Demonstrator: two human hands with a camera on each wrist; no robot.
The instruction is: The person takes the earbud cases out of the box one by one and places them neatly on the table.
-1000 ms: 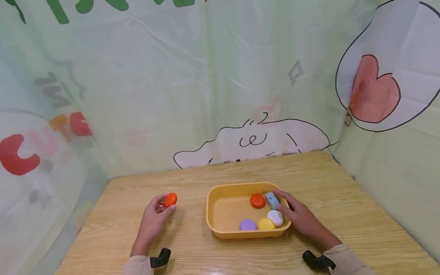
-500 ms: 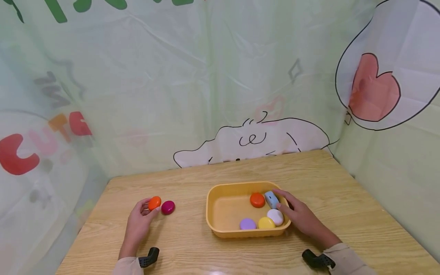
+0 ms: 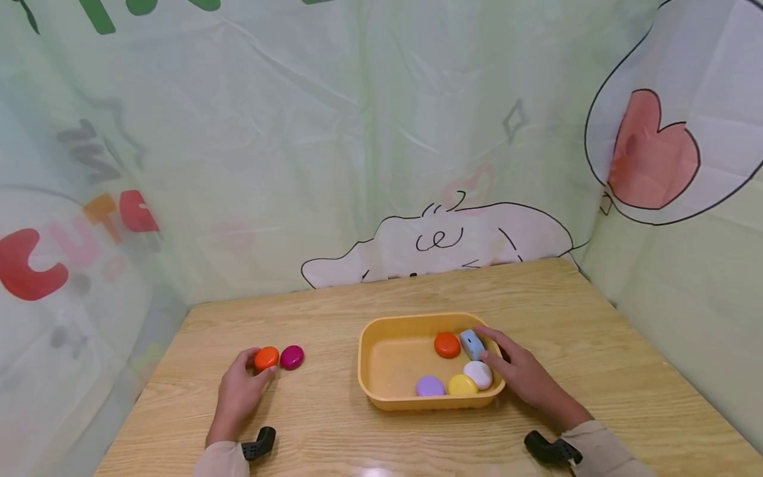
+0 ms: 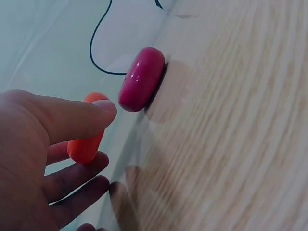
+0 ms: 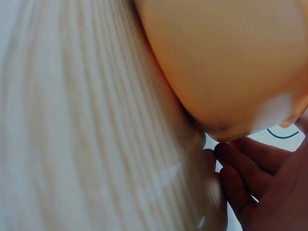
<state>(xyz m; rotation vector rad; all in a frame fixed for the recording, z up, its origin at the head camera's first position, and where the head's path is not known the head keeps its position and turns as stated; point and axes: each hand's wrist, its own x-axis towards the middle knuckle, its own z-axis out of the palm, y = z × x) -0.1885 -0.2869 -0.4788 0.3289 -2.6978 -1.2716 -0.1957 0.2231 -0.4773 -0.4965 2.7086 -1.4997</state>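
My left hand point(image 3: 238, 391) pinches a glossy orange disc point(image 3: 266, 358) between thumb and fingers, low over the left part of the table. Just right of it, a magenta disc point(image 3: 292, 358) lies on the wood; in the left wrist view the magenta disc point(image 4: 142, 79) sits beyond my thumb tip. My right hand point(image 3: 524, 377) grips the right end of a yellow-orange tray point(image 3: 372, 324), thumb over the rim and fingers against the outer wall point(image 5: 226, 72). Inside the tray are a red-orange disc point(image 3: 447, 345), a light blue block point(image 3: 471, 344), and white point(image 3: 478, 375), yellow point(image 3: 462, 385) and purple discs point(image 3: 430, 386).
The wooden table point(image 3: 334, 437) reaches back to a pale green printed curtain point(image 3: 268, 165), which also closes in both sides. A black wrist mount point(image 3: 260, 444) sits on my left wrist, and another black mount point(image 3: 551, 449) on my right.
My left hand has moved left and slightly down with the orange disc. The magenta disc, hidden a second ago, now shows on the table. My right hand stays at the tray.
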